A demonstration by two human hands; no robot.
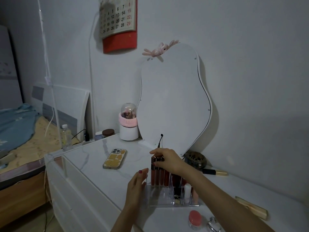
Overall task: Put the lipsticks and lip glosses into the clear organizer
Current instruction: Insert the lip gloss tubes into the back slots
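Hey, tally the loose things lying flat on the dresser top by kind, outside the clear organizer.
Phone: 1
Black-and-gold lipstick: 1
Pink-lidded jar: 1
Clear glass bottle: 1
Gold box: 1
Total: 5

Phone (pixel 114 158) face-down on dresser top (pixel 93 166); wavy mirror (pixel 173 104) behind; calendar (pixel 119 22) on wall.

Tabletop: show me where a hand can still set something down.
Bare marble lies between the phone and the clear organizer, and along the near left table edge. Crowded: around the organizer, where both hands work, and front right by the pink-lidded jar.
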